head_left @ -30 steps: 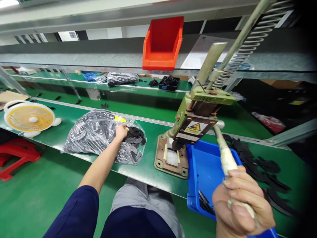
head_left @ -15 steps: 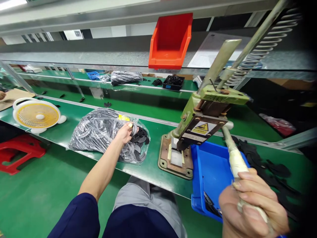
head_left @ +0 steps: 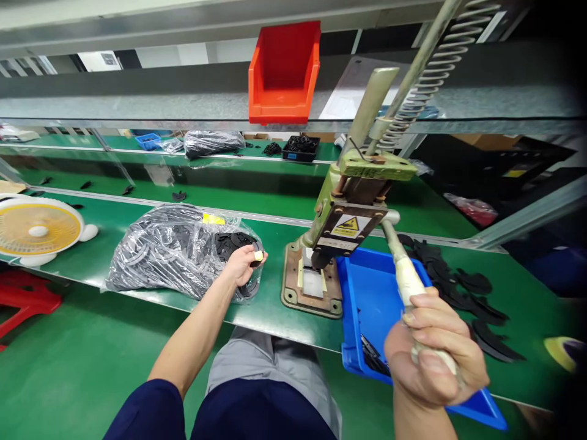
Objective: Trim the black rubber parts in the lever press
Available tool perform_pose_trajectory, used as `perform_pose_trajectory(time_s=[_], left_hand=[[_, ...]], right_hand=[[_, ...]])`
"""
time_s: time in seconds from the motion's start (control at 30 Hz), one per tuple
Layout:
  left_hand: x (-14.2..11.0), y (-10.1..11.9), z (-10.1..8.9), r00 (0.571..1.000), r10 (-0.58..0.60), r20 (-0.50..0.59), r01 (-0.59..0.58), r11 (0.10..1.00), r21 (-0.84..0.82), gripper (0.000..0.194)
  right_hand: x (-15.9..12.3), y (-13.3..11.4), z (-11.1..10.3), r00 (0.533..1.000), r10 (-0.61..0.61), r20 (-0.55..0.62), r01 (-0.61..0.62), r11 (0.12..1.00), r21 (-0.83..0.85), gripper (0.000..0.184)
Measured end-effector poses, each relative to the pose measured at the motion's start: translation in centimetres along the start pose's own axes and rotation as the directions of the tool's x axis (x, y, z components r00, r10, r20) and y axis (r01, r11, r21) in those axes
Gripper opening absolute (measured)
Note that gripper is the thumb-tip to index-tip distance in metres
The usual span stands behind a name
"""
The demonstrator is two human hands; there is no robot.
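My left hand (head_left: 245,264) is closed in a pinch at the open end of a clear plastic bag (head_left: 158,253). A dark curved part (head_left: 257,263) shows at its fingertips, mostly covered by them. Black and grey curved pieces fill the bag. My right hand (head_left: 438,348) wraps around the pale, tape-covered lever (head_left: 407,275) of a green hand press (head_left: 342,189). The press stands between my hands, its head tilted over a metal plate (head_left: 313,283) on the brown base.
A blue bin (head_left: 373,305) with some black pieces sits right of the press. Beyond it lie flat black parts (head_left: 474,281). A fan (head_left: 39,229) rests at left. Overhead, an orange bin (head_left: 285,73) hangs on the shelf, and a spring (head_left: 431,73) rises beside the press.
My left hand has shifted right towards the bag's open edge, with the curved part now less visible. My right hand stays on the lever. The camera view has turned slightly right.
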State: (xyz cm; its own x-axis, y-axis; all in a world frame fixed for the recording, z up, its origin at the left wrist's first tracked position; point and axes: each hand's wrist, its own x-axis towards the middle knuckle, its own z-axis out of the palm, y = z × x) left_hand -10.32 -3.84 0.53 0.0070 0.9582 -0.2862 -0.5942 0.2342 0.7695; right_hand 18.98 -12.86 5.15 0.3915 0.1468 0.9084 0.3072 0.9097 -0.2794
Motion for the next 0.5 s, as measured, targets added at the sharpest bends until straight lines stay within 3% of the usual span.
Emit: perform_pose_trajectory(time_s=[0.13, 0.3, 0.43, 0.5], left_hand=[[-0.1, -0.5, 0.3, 0.998, -0.048, -0.03, 0.048, 0.999, 0.009, 0.025], [-0.1, -0.7, 0.9, 1.0, 0.004, -0.029, -0.003, 0.999, 0.036, 0.033], [0.6, -0.5, 1.3, 0.988, -0.116, -0.103, 0.122, 0.991, 0.056, 0.031], [1.0, -0.5, 1.5, 0.972, -0.189, -0.142, 0.199, 0.978, 0.064, 0.043]], right_hand=[[0.0, 0.1, 0.0, 1.0, 0.008, -0.005, -0.008, 1.0, 0.004, 0.008], [0.1, -0.1, 0.1, 1.0, 0.026, 0.0, -0.026, 0.999, 0.039, 0.011], [0.0, -0.2, 0.2, 0.999, 0.044, 0.009, -0.045, 0.999, 0.032, 0.012], [0.0, -0.3, 0.1, 0.999, 0.043, 0.017, -0.043, 0.998, 0.034, 0.012]])
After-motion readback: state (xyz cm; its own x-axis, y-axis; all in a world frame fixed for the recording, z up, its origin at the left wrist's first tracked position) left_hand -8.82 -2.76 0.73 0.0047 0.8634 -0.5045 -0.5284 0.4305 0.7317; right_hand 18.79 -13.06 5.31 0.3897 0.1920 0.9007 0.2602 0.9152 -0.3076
